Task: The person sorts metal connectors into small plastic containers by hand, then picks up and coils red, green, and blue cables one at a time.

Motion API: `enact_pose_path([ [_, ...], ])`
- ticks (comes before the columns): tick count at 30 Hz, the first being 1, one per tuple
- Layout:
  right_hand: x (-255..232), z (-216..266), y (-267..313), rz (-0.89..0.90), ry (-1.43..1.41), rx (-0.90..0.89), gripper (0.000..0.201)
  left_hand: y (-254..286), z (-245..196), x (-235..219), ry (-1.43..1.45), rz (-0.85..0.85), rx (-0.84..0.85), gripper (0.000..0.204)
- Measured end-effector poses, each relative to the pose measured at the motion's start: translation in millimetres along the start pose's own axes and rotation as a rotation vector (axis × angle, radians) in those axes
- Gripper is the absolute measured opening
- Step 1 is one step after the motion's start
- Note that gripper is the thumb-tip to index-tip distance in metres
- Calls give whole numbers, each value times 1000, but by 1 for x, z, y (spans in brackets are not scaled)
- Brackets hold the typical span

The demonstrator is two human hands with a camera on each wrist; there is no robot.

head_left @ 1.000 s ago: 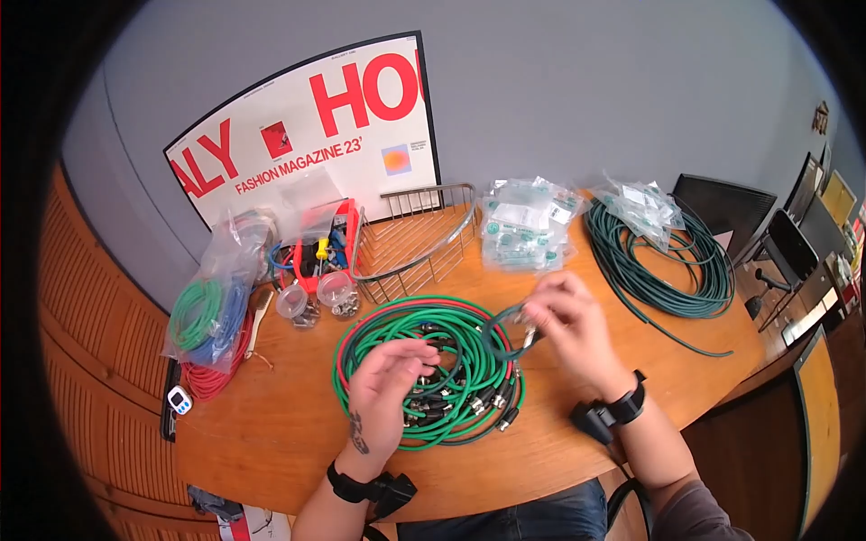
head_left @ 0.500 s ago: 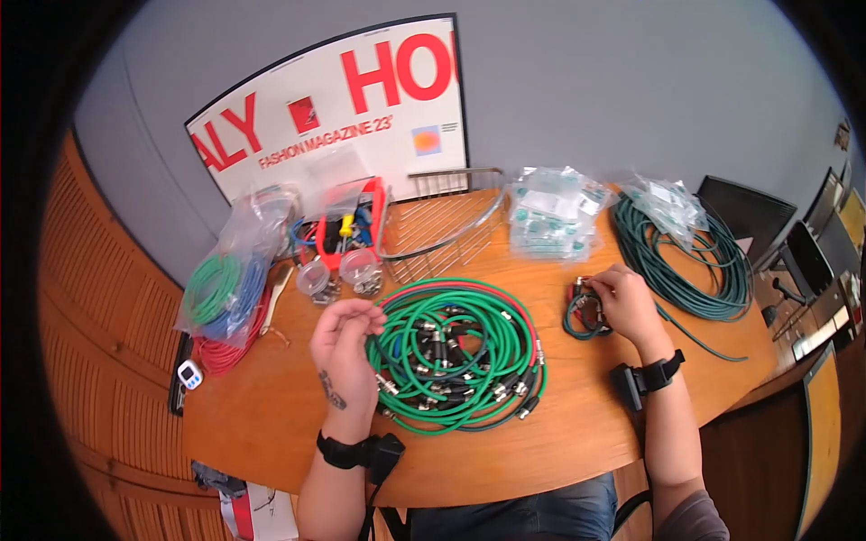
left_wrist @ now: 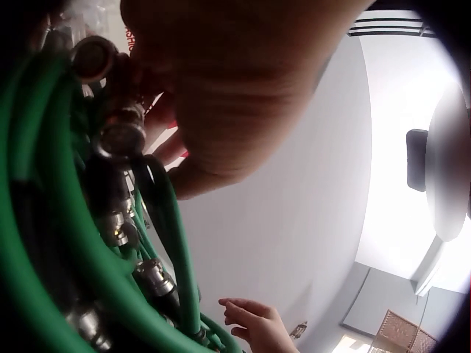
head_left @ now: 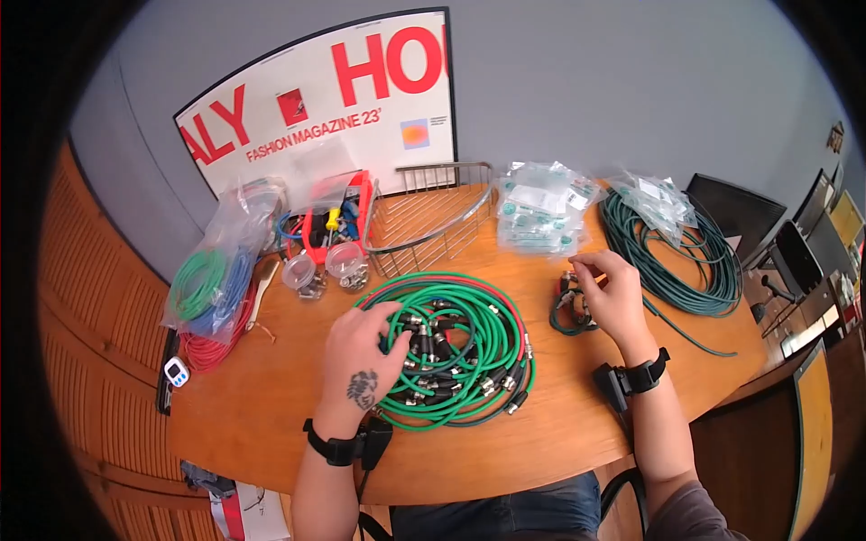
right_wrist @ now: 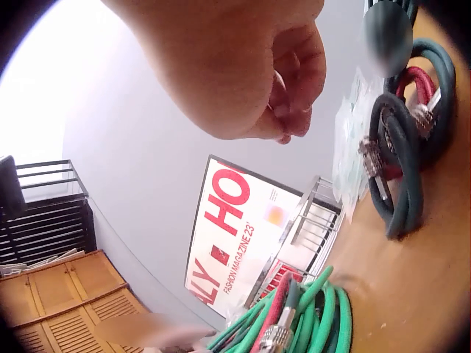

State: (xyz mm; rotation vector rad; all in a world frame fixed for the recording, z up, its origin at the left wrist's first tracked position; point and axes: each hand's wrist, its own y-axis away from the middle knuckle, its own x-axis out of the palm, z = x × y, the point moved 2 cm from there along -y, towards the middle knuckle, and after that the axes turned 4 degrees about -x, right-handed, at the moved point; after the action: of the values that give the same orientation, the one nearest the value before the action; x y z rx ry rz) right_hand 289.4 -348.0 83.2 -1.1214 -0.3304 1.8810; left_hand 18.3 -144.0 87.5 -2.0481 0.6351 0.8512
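A large pile of coiled green cables (head_left: 469,338) with metal BNC connectors lies at the table's middle, a red and a dark green cable among its loops. Over its left edge, my left hand (head_left: 361,356) is palm down, thumb and fingers apart. In the left wrist view, connectors (left_wrist: 121,136) and green loops (left_wrist: 66,198) partly hide those fingers. To the right, my right hand (head_left: 615,293) hovers with loosely bent fingers over a few small coiled cables (head_left: 568,316). The right wrist view shows that hand (right_wrist: 250,81) apart from the dark green coil (right_wrist: 401,169), holding nothing.
Behind are a wire basket (head_left: 433,225), clear plastic packets (head_left: 541,212) and a red bin (head_left: 316,239) of tools. Small cups (head_left: 345,261) of metal parts sit before the bin. A big dark green cable coil (head_left: 695,270) lies right, bagged cables (head_left: 203,284) left.
My right hand carried a small dark green coiled cable rightward, set it beside the pile and let go. The left hand drew back left, then turned palm down over the green cables.
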Motion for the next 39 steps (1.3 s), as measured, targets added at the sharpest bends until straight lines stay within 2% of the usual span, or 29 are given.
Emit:
enact_pose_path([
  [1,6,4,2,9,-10,-7,12,1,0,0,-8,-5,-12,26],
  [3,20,11,12,197,-232,71,15,2,-3,2,265,-14,-188,27],
  [4,24,20,15,243,-212,-66,17,2,1,3,424,-70,-191,28],
  [5,26,28,19,321,-233,-102,18,2,1,2,421,-73,-187,28],
  [7,33,40,26,474,-445,21,21,0,0,1,991,-91,-286,31],
  [8,35,46,29,468,-497,27,24,0,-2,-9,984,-13,-362,29],
  [11,40,59,35,443,-552,-1,28,1,6,-10,1147,-34,-349,30],
  [13,43,61,39,484,-440,19,22,1,8,-7,1260,-66,-360,29],
  [14,50,52,40,470,-414,-141,21,1,8,-6,1373,-89,-365,27],
  [15,49,53,41,470,-416,-137,21,0,7,-5,1370,-87,-368,27],
  [18,38,57,39,647,-602,193,25,0,4,-4,1267,-121,-404,23],
  [19,39,57,39,646,-601,192,25,0,3,-5,1196,-130,-399,20],
  [21,42,54,39,511,-1075,295,26,1,0,-5,1124,-146,-391,17],
  [23,45,53,39,541,-1108,303,24,3,-5,-2,1100,-143,-333,15],
  [24,47,52,40,568,-1139,318,24,3,-10,-5,1102,-64,-315,14],
  [25,48,50,41,596,-1170,335,25,3,-13,0,1105,-62,-313,14],
  [26,52,49,43,589,-1267,386,34,5,-16,9,1153,-8,-285,13],
  [27,53,54,45,589,-1264,386,34,6,-18,14,1201,46,-258,13],
  [28,54,60,47,571,-1382,429,46,9,-19,17,1229,135,-251,11],
  [29,54,64,49,552,-1501,470,61,11,-20,19,1230,131,-249,11],
  [30,58,62,52,588,-1613,496,82,13,-23,22,1272,174,-245,10],
  [31,59,62,53,590,-1613,492,82,13,-25,24,1313,219,-241,9],
  [33,61,64,57,716,-1751,559,86,14,-31,21,1355,270,-244,8],
  [34,61,64,60,716,-1752,561,86,16,-33,22,1351,321,-215,9],
  [36,61,65,64,717,-1611,515,52,21,-34,26,1362,404,-211,15],
  [38,56,71,62,671,-1520,454,20,20,-38,26,1359,362,-207,20],
  [39,56,72,62,669,-1521,454,20,20,-41,25,1357,318,-202,25],
])
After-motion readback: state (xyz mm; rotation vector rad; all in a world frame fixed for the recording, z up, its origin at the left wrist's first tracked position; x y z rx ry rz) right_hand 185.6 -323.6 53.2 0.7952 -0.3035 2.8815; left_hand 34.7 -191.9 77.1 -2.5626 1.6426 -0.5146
